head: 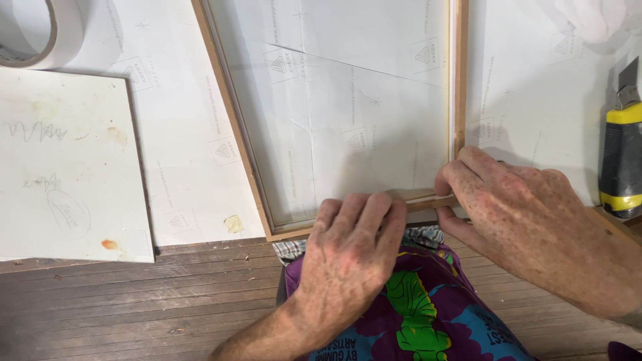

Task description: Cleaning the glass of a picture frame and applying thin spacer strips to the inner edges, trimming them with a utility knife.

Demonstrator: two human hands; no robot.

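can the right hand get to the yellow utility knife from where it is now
Probably yes. The yellow utility knife lies on the paper just right of the right hand, with nothing between them. That hand is pinching the wooden frame at its near corner, though, so it would have to let go first.

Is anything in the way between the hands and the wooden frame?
No. The left hand and right hand both rest right on the bottom edge of the wooden frame, with nothing visible between.

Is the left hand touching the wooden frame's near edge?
Touching. In the head view the left hand lies flat with its fingers pressed on the near rail of the wooden frame, no gap visible.
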